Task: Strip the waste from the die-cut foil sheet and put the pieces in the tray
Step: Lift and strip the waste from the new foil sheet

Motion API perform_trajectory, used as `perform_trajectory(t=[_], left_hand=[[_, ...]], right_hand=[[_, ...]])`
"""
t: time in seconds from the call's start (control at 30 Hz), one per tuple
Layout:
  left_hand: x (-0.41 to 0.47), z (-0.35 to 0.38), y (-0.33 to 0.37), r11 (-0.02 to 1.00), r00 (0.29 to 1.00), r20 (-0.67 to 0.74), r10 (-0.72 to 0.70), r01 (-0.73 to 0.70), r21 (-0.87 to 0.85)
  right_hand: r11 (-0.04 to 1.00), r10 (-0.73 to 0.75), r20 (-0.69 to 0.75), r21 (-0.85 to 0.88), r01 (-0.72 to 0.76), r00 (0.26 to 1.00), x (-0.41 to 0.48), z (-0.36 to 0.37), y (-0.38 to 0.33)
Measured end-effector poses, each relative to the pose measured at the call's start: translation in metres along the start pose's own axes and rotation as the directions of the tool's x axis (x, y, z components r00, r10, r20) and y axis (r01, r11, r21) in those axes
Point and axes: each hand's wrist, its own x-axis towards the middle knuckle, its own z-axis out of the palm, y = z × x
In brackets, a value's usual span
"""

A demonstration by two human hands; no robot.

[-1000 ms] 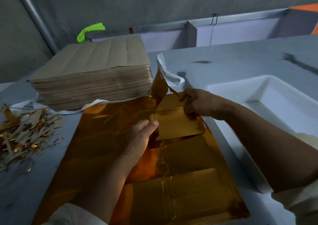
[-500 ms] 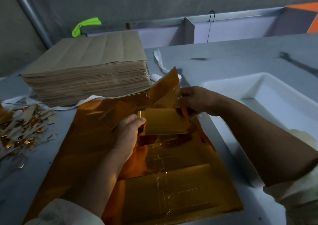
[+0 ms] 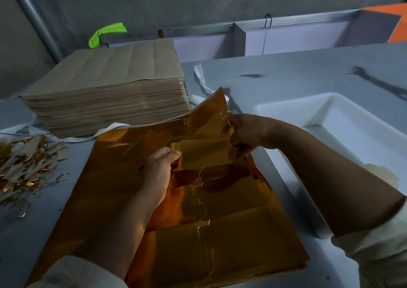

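Gold foil sheet (image 3: pixel 110 188) lies flat on the table in front of me. Cut piece (image 3: pixel 204 155) is lifted over its far end. My left hand (image 3: pixel 161 169) pinches the piece's left edge; my right hand (image 3: pixel 246 131) grips its right side plus a raised waste flap (image 3: pixel 209 109). White tray (image 3: pixel 330 111) sits just right of the sheet, under my right forearm.

The foil sheet (image 3: pixel 110 188) is glossy amber-gold with darker orange-brown reflections and thin pale die-cut lines. The cut piece (image 3: pixel 204 153) is a duller yellow-gold with a dotted row near its left edge. The tray (image 3: pixel 330 103) is plain white, the worktop (image 3: pixel 286 74) pale blue-grey with dark smudges, the paper stack (image 3: pixel 110 78) kraft brown, the scrap heap (image 3: pixel 26 166) tan and glinting gold.
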Motion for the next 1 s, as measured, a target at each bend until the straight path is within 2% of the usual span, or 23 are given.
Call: perform_trajectory(t=[0.43, 0.73, 1.0], left_hand=[[-0.0014, 0.0024, 0.0004, 1.000, 1.000, -0.020, 0.009, -0.009, -0.007], [0.0001, -0.0013, 0.0012, 0.998, 1.000, -0.016, -0.007, 0.006, -0.061], [0.0002, -0.0013, -0.0016, 0.994, 0.999, -0.029, 0.038, -0.041, -0.105]], right_hand=[[0.999, -0.030, 0.013, 0.040, 0.029, 0.999, 0.0002, 0.0002, 0.0022], [0.999, -0.040, -0.004, 0.027, 0.040, 0.999, -0.0001, -0.0004, 0.0008], [1.000, -0.025, -0.012, -0.018, 0.024, 1.000, 0.0008, 0.0005, 0.0024]])
